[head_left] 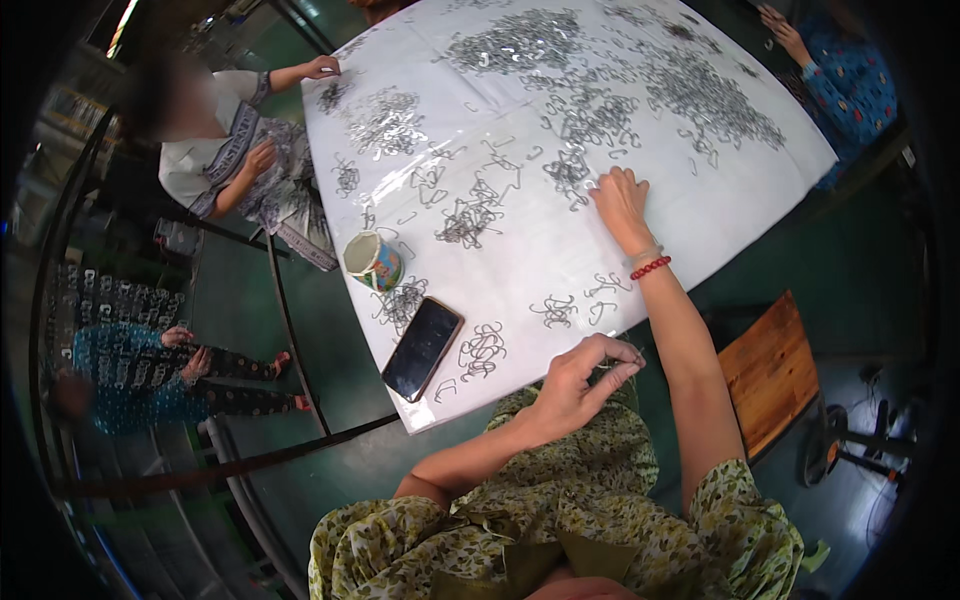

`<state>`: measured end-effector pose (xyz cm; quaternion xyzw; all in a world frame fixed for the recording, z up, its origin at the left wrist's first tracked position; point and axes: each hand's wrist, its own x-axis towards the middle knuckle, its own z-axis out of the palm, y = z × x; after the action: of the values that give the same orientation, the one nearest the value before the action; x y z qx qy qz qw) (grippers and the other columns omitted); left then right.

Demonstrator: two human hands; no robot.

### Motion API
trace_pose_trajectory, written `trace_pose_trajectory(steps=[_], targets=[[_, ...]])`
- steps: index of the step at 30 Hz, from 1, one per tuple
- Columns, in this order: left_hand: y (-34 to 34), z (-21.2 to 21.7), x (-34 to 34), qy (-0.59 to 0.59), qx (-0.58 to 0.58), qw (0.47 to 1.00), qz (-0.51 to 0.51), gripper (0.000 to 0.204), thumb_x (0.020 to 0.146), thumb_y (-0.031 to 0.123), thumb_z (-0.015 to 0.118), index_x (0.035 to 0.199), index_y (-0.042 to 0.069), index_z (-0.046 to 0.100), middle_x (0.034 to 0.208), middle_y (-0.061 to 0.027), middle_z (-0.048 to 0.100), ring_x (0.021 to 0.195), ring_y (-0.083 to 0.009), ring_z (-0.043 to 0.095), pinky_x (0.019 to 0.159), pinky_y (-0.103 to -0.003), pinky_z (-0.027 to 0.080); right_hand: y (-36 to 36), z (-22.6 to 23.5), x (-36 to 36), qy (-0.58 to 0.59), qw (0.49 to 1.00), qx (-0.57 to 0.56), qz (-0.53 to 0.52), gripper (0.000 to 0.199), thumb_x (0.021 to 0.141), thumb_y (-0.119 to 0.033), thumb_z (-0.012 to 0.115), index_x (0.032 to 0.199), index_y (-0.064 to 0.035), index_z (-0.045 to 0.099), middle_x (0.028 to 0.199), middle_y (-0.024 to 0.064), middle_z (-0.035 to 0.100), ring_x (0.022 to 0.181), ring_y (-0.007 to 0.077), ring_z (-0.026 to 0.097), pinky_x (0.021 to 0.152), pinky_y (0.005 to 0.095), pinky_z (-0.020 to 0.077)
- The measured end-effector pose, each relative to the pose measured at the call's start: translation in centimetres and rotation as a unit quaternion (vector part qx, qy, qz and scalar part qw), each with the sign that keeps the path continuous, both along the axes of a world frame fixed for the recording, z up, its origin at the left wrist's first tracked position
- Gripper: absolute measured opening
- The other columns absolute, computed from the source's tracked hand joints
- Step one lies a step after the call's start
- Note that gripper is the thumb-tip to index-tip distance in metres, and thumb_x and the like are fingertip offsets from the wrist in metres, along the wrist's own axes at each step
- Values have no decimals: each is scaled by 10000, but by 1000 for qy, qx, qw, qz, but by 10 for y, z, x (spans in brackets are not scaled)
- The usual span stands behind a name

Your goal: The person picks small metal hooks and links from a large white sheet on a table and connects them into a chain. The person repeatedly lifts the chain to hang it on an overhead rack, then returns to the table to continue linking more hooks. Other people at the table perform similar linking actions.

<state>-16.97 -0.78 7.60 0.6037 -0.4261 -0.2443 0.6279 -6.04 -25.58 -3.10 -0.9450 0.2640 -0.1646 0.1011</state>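
Note:
My left hand point(585, 385) is held just off the table's near edge, thumb and fingertips pinched together; whatever sits between them is too small to make out. Farther forward, my right hand point(624, 207) rests its fingertips on the white tabletop point(535, 290), fingers bent and apart, with a red bead bracelet at the wrist. Beside it on the left lies a loose cluster of metal S-shaped hooks point(568, 172). Smaller groups of hooks point(555, 311) lie between my two hands, near the table's edge.
A dark phone point(424, 348) and a colourful tub point(373, 262) stand at the table's left side. Large hook heaps point(515, 42) cover the far part. People sit at left point(235, 150) and far right point(850, 80). A wooden stool point(770, 375) is at my right.

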Motion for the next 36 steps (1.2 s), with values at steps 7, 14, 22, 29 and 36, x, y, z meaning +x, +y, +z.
trace_pose_trajectory(steps=[7, 14, 22, 29, 36], targets=[[1, 4, -1, -21, -5, 1000, 21, 126, 905, 46, 656, 985, -27, 593, 967, -123, 674, 932, -200, 666, 826, -307, 517, 4, 16, -22, -56, 969, 237, 38, 120, 854, -93, 645, 901, -21, 729, 877, 84, 685, 861, 188, 627, 736, 345, 487], [-8, -12, -10, -18, -17, 997, 66, 129, 865, 52, 684, 963, -5, 622, 902, -127, 664, 849, -251, 658, 756, -331, 511, 39, 77, -141, -140, 914, 344, 162, 224, 852, 1, 607, 1049, -15, 712, 778, 30, 623, 616, 88, 486, 575, 248, 396], [-16, -23, -4, -50, 3, 995, 84, 132, 867, 66, 681, 960, 2, 614, 901, -134, 673, 856, -264, 671, 757, -351, 520, 84, 177, -204, -66, 928, 318, 182, 480, 810, 53, 626, 1274, -66, 597, 706, 10, 543, 580, 64, 413, 539, 247, 364], [-13, -34, 7, -117, 33, 989, 88, 246, 869, 111, 701, 1082, 13, 627, 1034, -118, 686, 953, -225, 665, 812, -343, 521, 84, 172, -209, -140, 932, 301, 143, 352, 765, 31, 723, 1105, -15, 642, 697, 51, 642, 608, 91, 538, 585, 246, 447], [-34, -75, 178, -317, 141, 882, 318, 202, 904, 183, 626, 951, -2, 690, 879, -173, 623, 831, -347, 600, 754, -443, 480, 95, 165, -208, -214, 921, 314, 91, 119, 724, 12, 771, 818, 27, 699, 741, 103, 692, 635, 131, 619, 599, 259, 482]])
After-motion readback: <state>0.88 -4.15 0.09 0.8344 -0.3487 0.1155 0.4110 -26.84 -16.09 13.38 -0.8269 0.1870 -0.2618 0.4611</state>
